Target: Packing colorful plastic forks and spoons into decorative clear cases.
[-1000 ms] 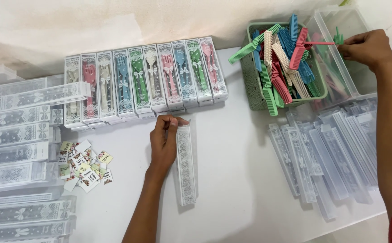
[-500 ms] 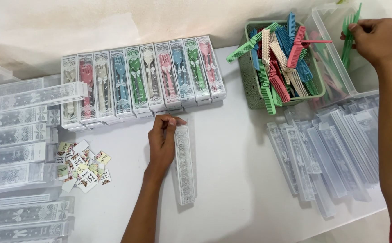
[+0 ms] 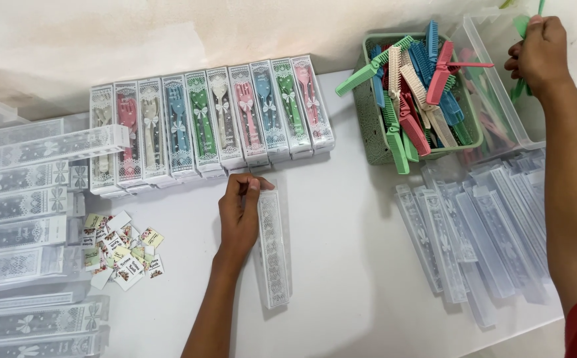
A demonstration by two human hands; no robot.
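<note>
Since the earlier frame our right hand (image 3: 540,56) has risen toward the top right corner, lifting a green comb (image 3: 521,40) above the clear bin (image 3: 500,99), fingers closed around it. Our left hand (image 3: 238,215) has stayed put on the white surface (image 3: 348,219), fingers pinching the top end of a clear lace-printed case (image 3: 273,248) lying flat just beside it. We see the green basket of combs (image 3: 414,99) nearby and a row of packed cases (image 3: 215,122) along the wall.
</note>
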